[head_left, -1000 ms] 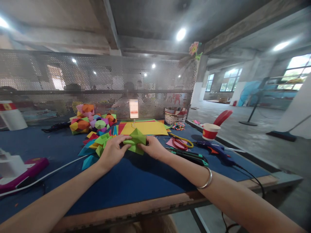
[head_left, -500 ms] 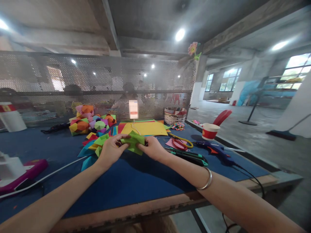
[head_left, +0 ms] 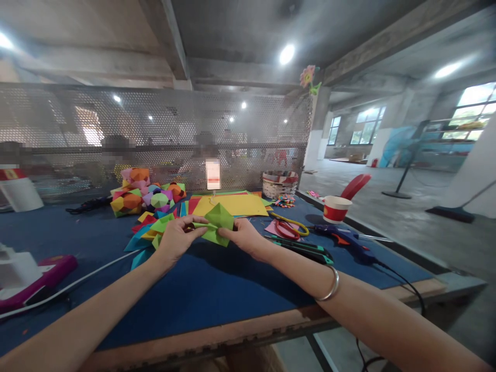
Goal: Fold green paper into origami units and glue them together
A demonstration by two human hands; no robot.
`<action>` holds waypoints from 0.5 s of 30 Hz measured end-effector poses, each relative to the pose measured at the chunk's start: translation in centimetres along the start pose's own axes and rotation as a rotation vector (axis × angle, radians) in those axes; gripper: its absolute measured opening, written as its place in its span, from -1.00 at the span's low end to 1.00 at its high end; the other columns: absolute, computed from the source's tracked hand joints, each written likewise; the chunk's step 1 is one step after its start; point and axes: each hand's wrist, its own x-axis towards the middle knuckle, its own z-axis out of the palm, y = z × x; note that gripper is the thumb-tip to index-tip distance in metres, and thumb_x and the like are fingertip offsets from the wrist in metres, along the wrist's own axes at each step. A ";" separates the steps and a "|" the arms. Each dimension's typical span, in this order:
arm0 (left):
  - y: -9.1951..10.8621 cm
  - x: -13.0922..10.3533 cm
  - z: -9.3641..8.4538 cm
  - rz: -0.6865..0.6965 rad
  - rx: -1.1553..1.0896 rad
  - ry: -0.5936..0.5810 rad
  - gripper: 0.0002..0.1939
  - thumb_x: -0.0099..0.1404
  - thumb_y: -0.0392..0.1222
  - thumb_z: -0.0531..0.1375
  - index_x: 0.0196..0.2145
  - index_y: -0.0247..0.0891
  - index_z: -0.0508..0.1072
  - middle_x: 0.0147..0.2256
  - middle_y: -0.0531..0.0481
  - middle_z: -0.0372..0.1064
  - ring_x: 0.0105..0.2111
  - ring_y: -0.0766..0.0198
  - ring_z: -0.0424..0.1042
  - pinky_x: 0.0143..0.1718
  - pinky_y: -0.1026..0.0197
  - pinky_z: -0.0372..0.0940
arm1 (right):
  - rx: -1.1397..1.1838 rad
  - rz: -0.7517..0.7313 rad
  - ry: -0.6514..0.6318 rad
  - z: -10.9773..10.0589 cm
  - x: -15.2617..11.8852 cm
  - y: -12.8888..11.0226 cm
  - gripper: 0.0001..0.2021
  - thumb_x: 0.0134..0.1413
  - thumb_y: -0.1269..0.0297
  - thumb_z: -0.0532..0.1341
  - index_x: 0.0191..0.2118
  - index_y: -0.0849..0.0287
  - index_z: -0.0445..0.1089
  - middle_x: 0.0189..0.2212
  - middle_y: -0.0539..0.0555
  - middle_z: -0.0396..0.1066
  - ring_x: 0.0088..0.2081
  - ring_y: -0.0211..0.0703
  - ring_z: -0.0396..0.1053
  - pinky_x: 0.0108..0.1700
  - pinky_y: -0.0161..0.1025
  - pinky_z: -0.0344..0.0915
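A green folded paper (head_left: 219,223) is held above the blue table mat between both hands. My left hand (head_left: 179,235) pinches its left side between thumb and fingers. On the right side, my right hand (head_left: 245,236) grips it, thumb in front; some of its fingertips are hidden behind the paper. Behind it lie stacked paper sheets, a yellow one (head_left: 248,204) on top. Folded paper pieces in blue, yellow, red and green (head_left: 144,240) lie just left of my left hand. Several multicoloured paper balls (head_left: 127,202) are piled farther back on the left.
Right of my hands are red-handled scissors (head_left: 284,231), green-black cutters (head_left: 306,250), a blue glue gun (head_left: 349,241) and a paper cup (head_left: 336,209). A basket (head_left: 279,184) stands behind. At left are a purple power strip (head_left: 58,274) and a white cable (head_left: 101,273).
The green paper has turned and opened out somewhat between my hands, its top corner now pointing up. Both hands keep their grip with only small finger shifts.
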 end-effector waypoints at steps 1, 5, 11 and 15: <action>-0.1 0.0 0.0 -0.006 -0.004 0.004 -0.78 0.48 -0.08 0.30 -0.08 -0.31 0.52 -0.25 0.02 0.51 -0.35 0.28 0.52 -0.29 0.16 0.50 | 0.003 0.000 0.005 0.0 0.0 0.0 -0.79 0.12 0.33 0.24 -0.21 0.23 0.63 -0.31 0.03 0.63 -0.21 -0.07 0.54 -0.08 -0.21 0.42; -0.2 0.2 0.0 -0.027 -0.025 0.007 -0.78 0.48 -0.08 0.30 -0.09 -0.31 0.52 -0.24 0.01 0.51 -0.34 0.27 0.52 -0.28 0.16 0.50 | -0.007 -0.002 0.029 -0.2 0.1 0.1 -0.80 0.10 0.35 0.26 -0.23 0.23 0.64 -0.30 0.02 0.63 -0.21 -0.07 0.54 -0.08 -0.22 0.41; 0.5 0.1 -0.1 -0.044 -0.064 -0.007 -0.79 0.46 -0.10 0.32 -0.12 -0.31 0.54 -0.16 -0.03 0.55 -0.23 0.20 0.57 -0.17 0.08 0.53 | -0.040 0.006 0.042 -0.1 0.5 0.7 -0.82 0.11 0.36 0.29 -0.21 0.22 0.63 -0.30 0.03 0.65 -0.20 -0.04 0.56 -0.10 -0.22 0.43; 0.7 0.0 0.0 -0.051 -0.089 -0.012 -0.80 0.46 -0.09 0.32 -0.16 -0.32 0.54 -0.21 -0.01 0.55 -0.27 0.23 0.56 -0.20 0.11 0.52 | -0.066 0.001 0.059 -0.2 0.6 1.0 -0.77 0.12 0.25 0.36 -0.13 0.24 0.62 -0.21 0.11 0.66 -0.15 0.02 0.56 -0.08 -0.17 0.44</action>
